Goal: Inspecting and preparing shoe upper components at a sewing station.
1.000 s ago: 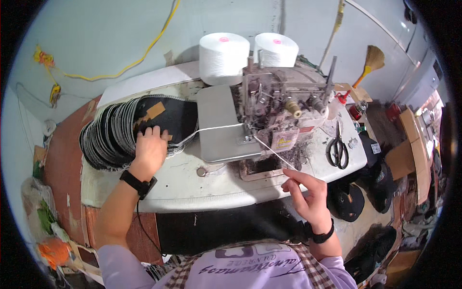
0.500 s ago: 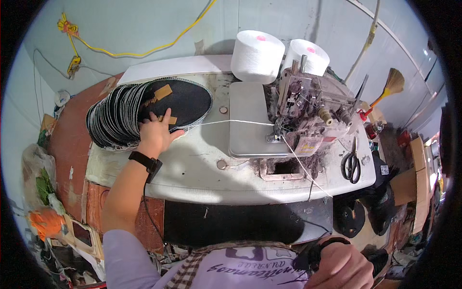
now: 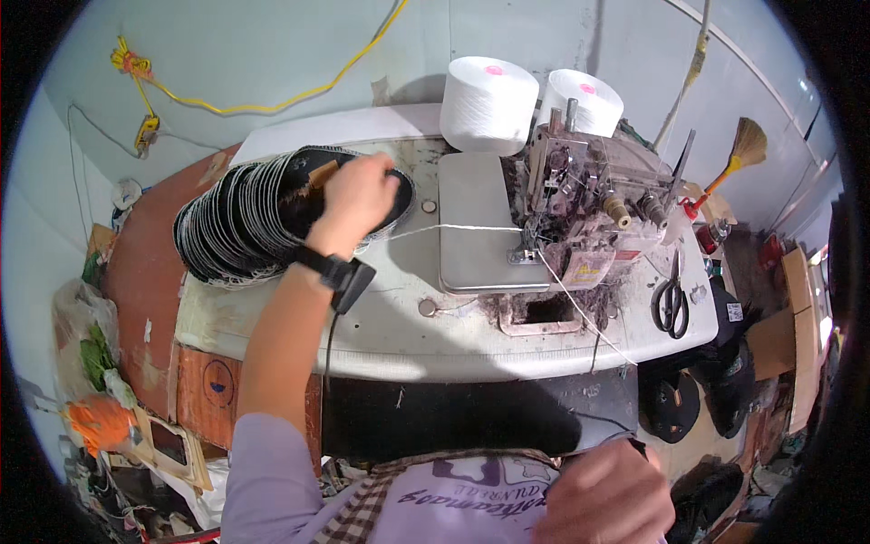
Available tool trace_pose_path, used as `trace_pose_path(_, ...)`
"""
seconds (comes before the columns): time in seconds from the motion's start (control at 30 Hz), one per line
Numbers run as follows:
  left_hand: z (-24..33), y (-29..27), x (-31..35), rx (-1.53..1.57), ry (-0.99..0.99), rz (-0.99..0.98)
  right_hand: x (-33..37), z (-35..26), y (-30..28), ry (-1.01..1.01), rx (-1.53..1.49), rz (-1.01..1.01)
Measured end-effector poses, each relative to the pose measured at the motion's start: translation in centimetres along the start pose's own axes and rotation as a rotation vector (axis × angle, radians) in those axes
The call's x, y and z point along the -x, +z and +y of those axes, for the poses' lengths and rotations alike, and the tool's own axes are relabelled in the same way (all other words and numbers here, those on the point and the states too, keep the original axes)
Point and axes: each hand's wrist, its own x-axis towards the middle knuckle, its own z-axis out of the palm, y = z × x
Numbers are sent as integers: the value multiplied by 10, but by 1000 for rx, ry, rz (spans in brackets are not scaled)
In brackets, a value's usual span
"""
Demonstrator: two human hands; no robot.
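Observation:
A leaning stack of black insole-shaped pieces [image 3: 217, 222] with white stitched edges lies on the left of the white sewing table [image 3: 381, 349]. My left hand [image 3: 362, 198] is above the front piece with its fingers curled in; whatever they hold, if anything, is hidden. A tan patch [image 3: 323, 172] shows on that piece beside the hand. White thread [image 3: 435, 227] runs from the stack to the overlock sewing machine [image 3: 580, 195]. Low in front of my shirt, my right hand [image 3: 607, 497] is smeared by motion, so its fingers cannot be made out.
Two white thread cones [image 3: 489, 107] stand behind the machine. Black-handled scissors [image 3: 671, 306] lie at the table's right end, near a small straw brush [image 3: 745, 150]. More black pieces [image 3: 672, 408] are at the lower right. A plastic bag [image 3: 77, 335] hangs at the left.
My left hand has moved right and a little up over the front piece, its spread fingers now curled. My right hand has shifted slightly left. The whole view has shifted a little.

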Motion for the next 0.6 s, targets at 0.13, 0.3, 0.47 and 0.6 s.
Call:
trace_pose_path(0.13, -25, 34, 12, -440, -97, -244, 35, 31, -7, 242, -47, 73)
trace_pose_path(0.3, -52, 50, 14, -1, -281, -93, 62, 17, -28, 420, 214, -7)
trace_pose_path(0.47, -75, 52, 22, 645, -411, 156, 42, 13, -16, 113, 91, 98)
trace_pose_path(0.6, -88, 46, 45, 1281, -635, 378, 34, 33, -17, 118, -167, 99)
